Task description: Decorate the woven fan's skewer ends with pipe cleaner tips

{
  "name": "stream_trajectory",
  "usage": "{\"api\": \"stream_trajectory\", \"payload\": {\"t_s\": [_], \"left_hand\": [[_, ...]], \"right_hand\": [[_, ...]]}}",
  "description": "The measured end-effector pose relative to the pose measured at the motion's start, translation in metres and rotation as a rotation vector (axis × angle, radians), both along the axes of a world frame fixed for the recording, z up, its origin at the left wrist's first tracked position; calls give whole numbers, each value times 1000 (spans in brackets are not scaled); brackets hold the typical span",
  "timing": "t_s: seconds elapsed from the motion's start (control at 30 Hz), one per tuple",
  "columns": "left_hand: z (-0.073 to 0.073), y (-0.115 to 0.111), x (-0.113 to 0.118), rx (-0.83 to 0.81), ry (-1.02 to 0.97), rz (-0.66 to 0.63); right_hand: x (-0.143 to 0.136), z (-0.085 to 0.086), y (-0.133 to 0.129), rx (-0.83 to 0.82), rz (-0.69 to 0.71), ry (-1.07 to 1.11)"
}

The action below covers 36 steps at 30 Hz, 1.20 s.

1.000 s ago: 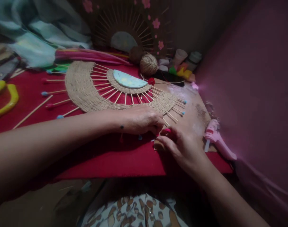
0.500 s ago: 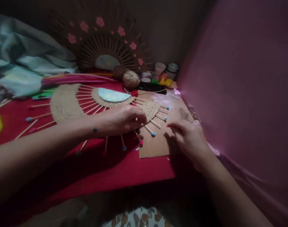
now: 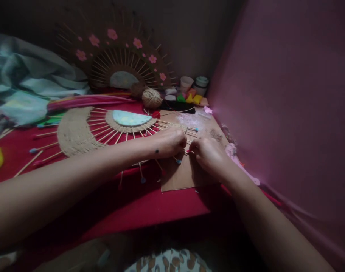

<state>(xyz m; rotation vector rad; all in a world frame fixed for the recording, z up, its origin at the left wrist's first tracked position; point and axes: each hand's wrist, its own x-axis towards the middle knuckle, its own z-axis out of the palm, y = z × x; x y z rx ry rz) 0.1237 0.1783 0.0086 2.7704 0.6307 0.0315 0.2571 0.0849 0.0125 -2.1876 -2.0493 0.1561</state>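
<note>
A woven fan-shaped piece [image 3: 76,132] with thin sticks lies on the red cloth, its right end over a brown board [image 3: 176,179]. Blue and pink balls cap several stick tips, one a blue ball [image 3: 178,161]. Above the right end of the weave, my left hand [image 3: 172,141] is closed at the sticks; what its fingers pinch is hidden. My right hand [image 3: 208,153] is closed in a pinch on a small pink ball [image 3: 188,151] at the tip of a stick, close beside my left hand. A pale blue half-round [image 3: 131,118] sits at the fan's centre.
A larger fan with pink flowers [image 3: 112,34] stands behind. Near it are a twine ball [image 3: 151,98], cups [image 3: 186,84] and coloured lumps [image 3: 197,99]. Light cloth [image 3: 33,71] lies at left; a pink sheet [image 3: 280,94] hangs at right.
My left hand has moved right along the fan to the stick tips. My right hand has come left with the pink ball, and the two hands are now close together. The view has shifted slightly.
</note>
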Motion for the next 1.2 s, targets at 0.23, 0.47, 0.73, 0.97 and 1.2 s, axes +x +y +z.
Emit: {"api": "stream_trajectory", "payload": {"t_s": [0.23, 0.47, 0.73, 0.97, 1.2], "left_hand": [[-4, 3, 7, -91, -39, 20], [-3, 5, 6, -182, -6, 32], [-20, 14, 5, -97, -71, 9], [-14, 14, 9, -295, -82, 101], [-3, 7, 13, -293, -3, 127]], "right_hand": [[0, 8, 8, -27, 105, -24], [1, 7, 11, -62, 66, 71], [3, 5, 18, -95, 52, 122], [6, 7, 19, -191, -12, 218], [5, 9, 18, -230, -30, 269]]}}
